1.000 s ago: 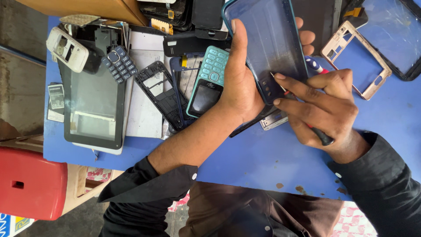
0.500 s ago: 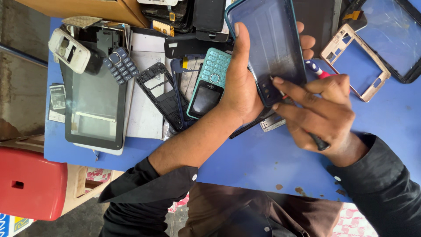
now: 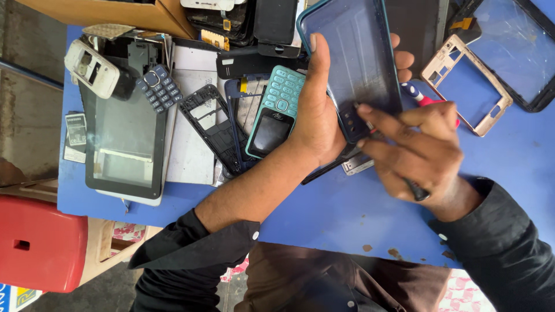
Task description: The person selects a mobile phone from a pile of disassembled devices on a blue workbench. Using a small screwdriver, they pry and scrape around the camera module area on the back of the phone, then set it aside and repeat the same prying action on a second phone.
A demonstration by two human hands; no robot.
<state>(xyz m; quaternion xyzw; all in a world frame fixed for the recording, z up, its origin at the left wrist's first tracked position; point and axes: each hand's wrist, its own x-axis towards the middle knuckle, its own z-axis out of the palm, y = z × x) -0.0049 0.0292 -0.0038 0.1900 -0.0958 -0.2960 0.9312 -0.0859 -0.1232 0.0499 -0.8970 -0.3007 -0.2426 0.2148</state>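
Gripping a dark smartphone (image 3: 352,58) with a teal rim, the left hand (image 3: 318,115) clasps its edge above the blue table (image 3: 324,208). The right hand (image 3: 422,156) closes around a thin dark tool (image 3: 417,190), fingertips pressing the phone's lower corner. A teal keypad phone (image 3: 274,112) lies just left.

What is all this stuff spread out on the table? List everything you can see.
Table: one, blue, under everything.
Phone case: one, dark translucent with teal rim, held up at top centre.
Keypad phone: one, teal, left of the case.
Tablet: one, black, left side.
Loose keypad: one, dark grey, above the tablet.
Phone frame: one, rose-gold, right.
Black frame: one, centre-left.
Cardboard box: one, brown, top left.
Stool: one, red, bottom left.
Left hand: grips the phone case.
Right hand: holds a thin dark tool, fingertips at the case's lower corner.
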